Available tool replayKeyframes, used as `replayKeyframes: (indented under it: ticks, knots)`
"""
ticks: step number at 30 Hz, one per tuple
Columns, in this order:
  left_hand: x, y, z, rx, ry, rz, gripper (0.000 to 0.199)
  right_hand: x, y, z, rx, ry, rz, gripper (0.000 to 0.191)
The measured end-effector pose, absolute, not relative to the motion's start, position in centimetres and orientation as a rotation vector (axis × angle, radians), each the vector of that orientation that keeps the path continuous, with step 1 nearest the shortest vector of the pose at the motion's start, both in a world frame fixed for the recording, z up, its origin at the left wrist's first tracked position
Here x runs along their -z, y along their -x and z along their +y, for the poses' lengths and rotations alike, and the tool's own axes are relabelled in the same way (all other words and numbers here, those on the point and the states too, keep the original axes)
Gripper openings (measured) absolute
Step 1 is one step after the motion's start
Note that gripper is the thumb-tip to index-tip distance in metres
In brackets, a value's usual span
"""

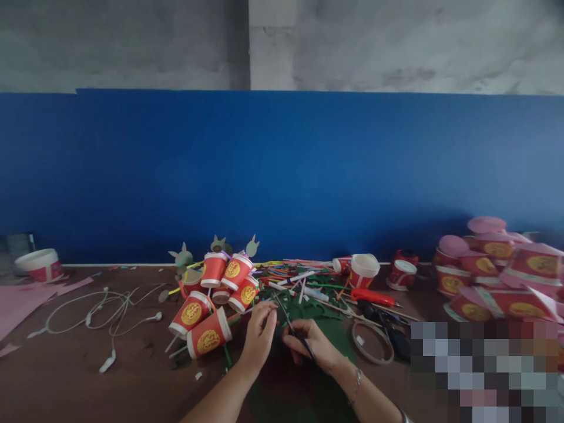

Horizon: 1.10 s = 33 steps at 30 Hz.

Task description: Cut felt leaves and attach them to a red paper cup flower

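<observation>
My right hand grips a pair of dark-handled scissors, the blades pointing up and left toward my left hand. Close beside the blades, my left hand has its thumb and fingers pressed together in a pinch; what they hold is too small or hidden to name. Dark green paper lies beneath and behind both hands, with cut scraps around it. Just left of my left hand sits a cluster of red paper cups with yellow emblems, some tipped over, with small animal-head cutouts on top.
Colourful sticks are strewn behind my hands. To the right lie a red-handled tool, a roll of tape and upright cups. Pink-and-red cup pieces pile up far right. White earphones lie left, near pink paper.
</observation>
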<state>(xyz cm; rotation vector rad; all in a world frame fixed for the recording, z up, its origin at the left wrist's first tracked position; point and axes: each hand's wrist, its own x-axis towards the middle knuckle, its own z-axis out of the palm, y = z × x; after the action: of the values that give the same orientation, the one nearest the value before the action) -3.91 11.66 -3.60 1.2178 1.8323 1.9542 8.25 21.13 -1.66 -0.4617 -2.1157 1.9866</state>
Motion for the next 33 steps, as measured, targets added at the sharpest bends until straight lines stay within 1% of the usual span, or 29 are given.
replayKeyframes:
  ticks: [12,19,28,33]
  knots:
    - [2.82,3.55,11.48,-1.972,-1.213,1.864,0.025,1.48,-8.25,21.03,-1.975,0.48,-2.133,0.036]
    - [3.27,3.58,11.62,-1.964,-1.272,1.878,0.02,1.13,-8.31,20.97,-2.011,0.486,-2.126,0.036]
    - [2.7,3.46,11.48,-2.0,-1.21,1.866,0.023,1.4,-8.21,21.04,-1.961,0.498,-2.128,0.035]
    - [2.73,3.34,11.41,-1.937,-1.233,1.866,0.02,2.0,-8.03,21.15,-1.953,0.513,-2.102,0.034]
